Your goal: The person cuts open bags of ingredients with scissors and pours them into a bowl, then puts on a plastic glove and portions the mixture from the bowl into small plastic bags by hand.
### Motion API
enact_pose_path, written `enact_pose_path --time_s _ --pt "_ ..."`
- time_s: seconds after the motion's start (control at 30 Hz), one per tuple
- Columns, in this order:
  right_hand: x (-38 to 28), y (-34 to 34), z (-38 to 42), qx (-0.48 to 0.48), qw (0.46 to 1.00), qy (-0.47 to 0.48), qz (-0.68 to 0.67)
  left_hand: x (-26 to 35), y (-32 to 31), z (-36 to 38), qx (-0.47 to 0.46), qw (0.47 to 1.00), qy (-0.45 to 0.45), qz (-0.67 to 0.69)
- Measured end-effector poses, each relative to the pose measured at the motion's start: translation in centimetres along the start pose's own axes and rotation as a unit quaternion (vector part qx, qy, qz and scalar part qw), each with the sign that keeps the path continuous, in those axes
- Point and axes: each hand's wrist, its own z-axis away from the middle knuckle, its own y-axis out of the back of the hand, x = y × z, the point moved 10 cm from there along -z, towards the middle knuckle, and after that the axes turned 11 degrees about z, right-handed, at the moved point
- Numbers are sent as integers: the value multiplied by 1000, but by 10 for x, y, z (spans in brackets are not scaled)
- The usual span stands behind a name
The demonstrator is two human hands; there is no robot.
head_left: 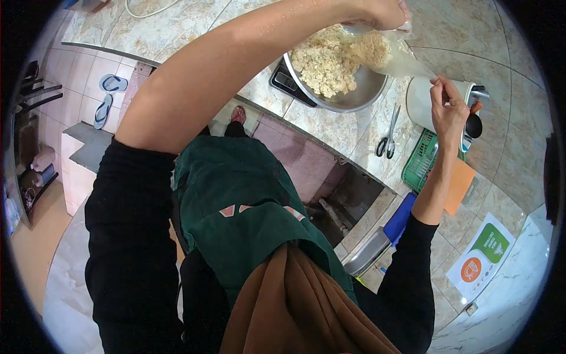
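A clear plastic bag (407, 64) with pale, crumbly food in it is tipped over a round metal bowl (372, 88). At the top edge, my left hand (389, 13) is closed on the bag's upper side, its fingers partly cut off by the frame. My right hand (450, 106) pinches the bag's other end between thumb and fingertips, stretching the plastic. A heap of the same beige crumbly food (324, 62) lies in the bowl. Under the bowl's left side shows a black kitchen scale (290, 82). Black-handled scissors (388, 138) lie on the counter nearby.
Beside my right hand stands a white tub (418, 97) with a black ladle (473, 125) and other utensils. A green basket (417, 162), an orange board (458, 186) and a metal sink (367, 255) follow along the tiled counter (359, 133).
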Motion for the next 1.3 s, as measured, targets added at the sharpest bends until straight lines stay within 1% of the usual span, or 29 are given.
enact_pose_path --time_s 0.07,0.17,0.27,0.37,0.47,0.57,0.67,0.77,0.87,0.97,1.07,1.17,1.3 --pt "-1 -3 -1 -20 1000 4 13 0 0 1 -1 1000 -12 -29" --pt "-2 -7 1 -41 999 14 19 5 0 3 -14 999 -40 25" --pt "5 1 0 -1 999 -30 -15 0 3 3 -15 1000 2 5" --pt "4 -5 1 -26 1000 2 15 12 2 4 -31 999 -23 -18" --pt "3 -6 1 -33 999 -1 16 10 2 0 12 999 -1 46" --pt "6 -4 4 -30 999 -7 16 13 -4 -6 -41 998 -20 33" --pt "5 -7 4 -29 1000 -2 8 11 5 1 -13 1000 6 28" --pt "4 -4 3 -34 999 -13 13 0 3 -2 -15 999 29 43" --pt "7 -4 2 -34 999 -18 20 0 3 1 -2 998 21 63" --pt "13 -2 2 -32 999 -13 29 8 2 3 -14 997 -7 78" --pt "14 1 2 -25 999 -8 33 11 1 0 -25 996 7 81" --pt "16 4 1 -19 999 -9 31 12 1 -5 -18 993 -12 118" --pt "14 8 -1 -15 999 -16 33 20 7 3 -8 996 -8 85"
